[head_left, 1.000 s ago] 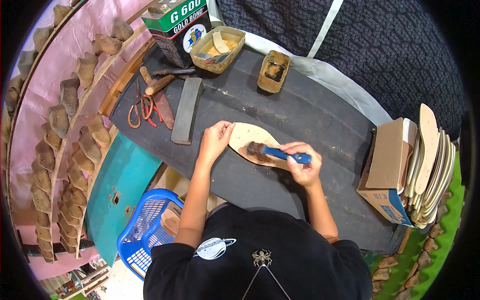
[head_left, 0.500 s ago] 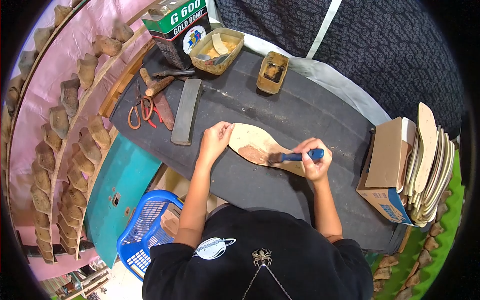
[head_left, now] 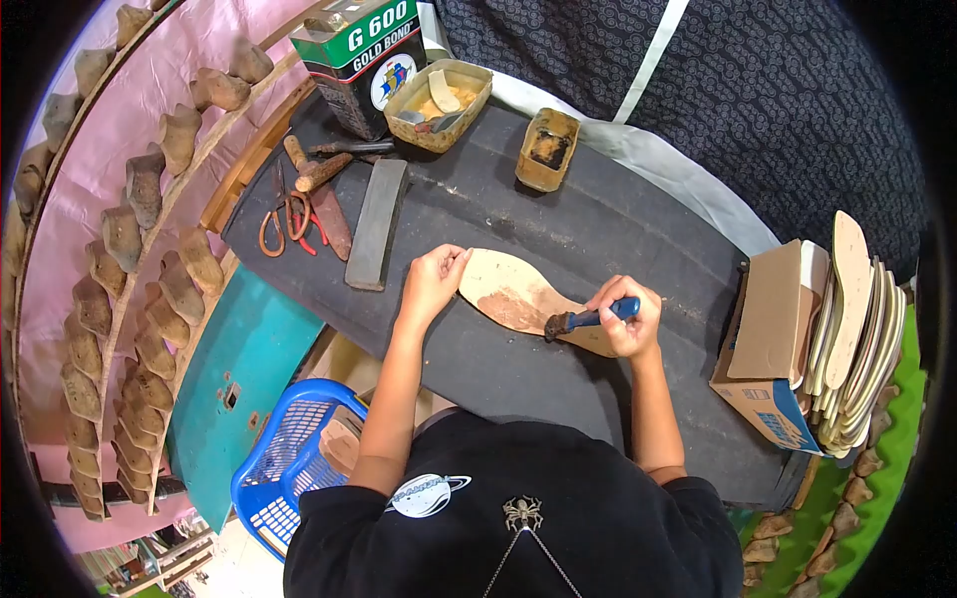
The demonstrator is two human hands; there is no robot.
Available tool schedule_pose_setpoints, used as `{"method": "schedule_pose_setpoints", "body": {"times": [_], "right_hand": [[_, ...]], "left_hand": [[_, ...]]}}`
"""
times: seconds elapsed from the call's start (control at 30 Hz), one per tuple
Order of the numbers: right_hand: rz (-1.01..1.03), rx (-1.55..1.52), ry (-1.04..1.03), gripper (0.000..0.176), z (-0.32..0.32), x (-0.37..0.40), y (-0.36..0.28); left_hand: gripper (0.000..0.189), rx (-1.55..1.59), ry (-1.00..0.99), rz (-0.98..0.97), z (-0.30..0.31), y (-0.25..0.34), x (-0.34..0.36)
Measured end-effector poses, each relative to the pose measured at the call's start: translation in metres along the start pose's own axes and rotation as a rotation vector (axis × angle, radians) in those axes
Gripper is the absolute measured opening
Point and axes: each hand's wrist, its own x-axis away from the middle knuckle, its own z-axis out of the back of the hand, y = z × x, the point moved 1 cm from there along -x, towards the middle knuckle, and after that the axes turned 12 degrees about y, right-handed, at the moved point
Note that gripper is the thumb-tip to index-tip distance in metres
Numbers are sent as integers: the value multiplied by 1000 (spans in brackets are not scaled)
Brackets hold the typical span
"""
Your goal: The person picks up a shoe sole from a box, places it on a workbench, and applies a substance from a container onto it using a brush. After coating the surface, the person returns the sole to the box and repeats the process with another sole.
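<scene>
A pale shoe insole [head_left: 503, 269] lies on the dark table in front of me, with a brown smear across its middle. My left hand [head_left: 436, 283] pinches the insole's wide end at its upper left edge. In my right hand [head_left: 630, 317] is a brush [head_left: 588, 318] with a blue handle, the fingers wrapped round it. Its dark, clotted bristles touch the insole near the lower edge of the narrow part. My right hand hides part of the insole's narrow end.
A grey sharpening stone [head_left: 379, 224], scissors [head_left: 286, 217] and wooden-handled tools lie at left. Behind are a Gold Bond can [head_left: 354, 70], a tub [head_left: 441, 125] and a small container [head_left: 548, 149]. A cardboard box [head_left: 768, 339] beside stacked insoles [head_left: 852, 349] stands at right.
The bristles have moved slightly right and toward the insole's lower edge, and the brush is tilted differently. My left hand stays on the insole's wide end.
</scene>
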Motion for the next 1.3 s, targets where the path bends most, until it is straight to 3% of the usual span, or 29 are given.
{"method": "schedule_pose_setpoints", "body": {"times": [0.1, 0.23, 0.43, 0.83, 1.3], "right_hand": [[-65, -48, 37, 11, 2, -7, 4], [-193, -269, 319, 17, 1, -27, 14], [-83, -295, 578, 15, -15, -79, 41], [-48, 268, 340, 22, -45, -146, 112], [-51, 313, 109, 23, -41, -128, 83]], "left_hand": [[22, 7, -1, 7, 0, -3, 0], [20, 51, 14, -3, -1, -6, 0], [18, 51, 11, 12, 2, 0, 2], [19, 34, -30, 30, 6, 13, 4], [20, 66, -47, 65, 6, 10, 3]]}}
